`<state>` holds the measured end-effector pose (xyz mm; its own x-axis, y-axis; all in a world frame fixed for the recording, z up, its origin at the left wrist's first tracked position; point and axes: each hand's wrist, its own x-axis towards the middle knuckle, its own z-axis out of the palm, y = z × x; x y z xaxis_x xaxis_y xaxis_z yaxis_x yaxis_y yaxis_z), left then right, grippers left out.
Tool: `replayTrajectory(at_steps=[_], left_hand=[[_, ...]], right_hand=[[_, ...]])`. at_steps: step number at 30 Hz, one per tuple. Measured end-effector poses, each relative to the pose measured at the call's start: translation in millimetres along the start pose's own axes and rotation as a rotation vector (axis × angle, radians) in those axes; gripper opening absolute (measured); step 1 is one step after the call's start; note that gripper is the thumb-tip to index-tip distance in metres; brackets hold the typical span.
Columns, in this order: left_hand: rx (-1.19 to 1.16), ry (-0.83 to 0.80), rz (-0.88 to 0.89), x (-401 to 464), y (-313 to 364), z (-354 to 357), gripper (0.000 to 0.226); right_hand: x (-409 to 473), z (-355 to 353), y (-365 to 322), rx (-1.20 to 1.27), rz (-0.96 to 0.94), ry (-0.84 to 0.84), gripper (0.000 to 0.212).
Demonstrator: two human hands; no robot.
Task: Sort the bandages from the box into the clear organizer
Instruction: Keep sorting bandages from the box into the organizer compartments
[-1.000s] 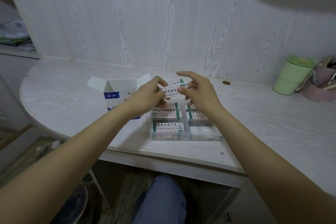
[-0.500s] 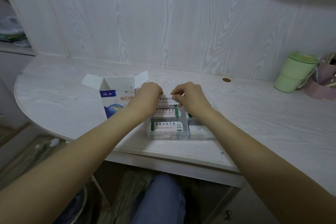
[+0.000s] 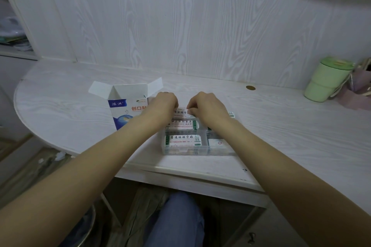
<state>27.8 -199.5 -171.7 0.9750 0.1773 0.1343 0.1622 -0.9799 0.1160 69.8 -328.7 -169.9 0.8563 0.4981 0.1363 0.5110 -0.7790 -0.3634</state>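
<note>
Since half a second ago, both hands are sitting almost unchanged over the far end of the clear organizer [image 3: 200, 151], the bandage now lying flatter and closer to the packs below.

Head view. Left hand [image 3: 163, 104] is resting knuckles-up at the organizer's far left corner, fingers curled down and narrow, tips pressing on the left end of the bandage [image 3: 181, 111]. Right hand [image 3: 206, 106] is sitting just right of it, fingers likewise curled tight, pinching or pressing the bandage's right end; whether the tips are gripping or only touching cannot be told. Between the two hands, the bandage is showing as a white strip with dark printed characters, lying at the organizer's far left compartment. Nearer in the organizer, two more printed packs are lying flat in the left column, one behind the other, and a smaller white pack is lying in the near right compartment. Immediately left of the organizer, the box [image 3: 128, 104] is standing upright with its flaps open. Well to the organizer's right, a green cup [image 3: 327, 80] is standing near the wall on the desk [image 3: 281, 126].
</note>
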Motion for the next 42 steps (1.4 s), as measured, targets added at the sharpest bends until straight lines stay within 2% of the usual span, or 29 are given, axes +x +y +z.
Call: replayTrajectory(at_steps=[6,10,23,32,37,42], left_hand=[[0.015,0.023,0.012,1.6,-3.1,4.8,0.026],[0.123,0.05,0.033,0.6,0.1,2.8,0.028],[0.153,-0.087,-0.007,1.2,4.6,-6.0,0.027],[0.072,0.037,0.034,-14.0,8.5,-7.3,0.026],[-0.118,0.107,0.106,-40.9,10.2,-21.6,0.029],[-0.14,0.254,0.168,-65.3,-9.0,-47.6,0.024]], right_hand=[[1.4,-0.4,-1.0,-0.063,-0.018,-0.011,0.015],[3.0,-1.6,-1.5,-0.084,-0.02,-0.027,0.015],[2.8,-2.8,-2.3,-0.007,-0.009,-0.099,0.008],[-6.1,-12.4,-1.0,0.069,-0.026,-0.062,0.012],[-20.9,-26.6,-3.2,0.185,-0.04,0.052,0.021],[-28.9,-37.4,-25.4,0.238,-0.111,0.174,0.031]])
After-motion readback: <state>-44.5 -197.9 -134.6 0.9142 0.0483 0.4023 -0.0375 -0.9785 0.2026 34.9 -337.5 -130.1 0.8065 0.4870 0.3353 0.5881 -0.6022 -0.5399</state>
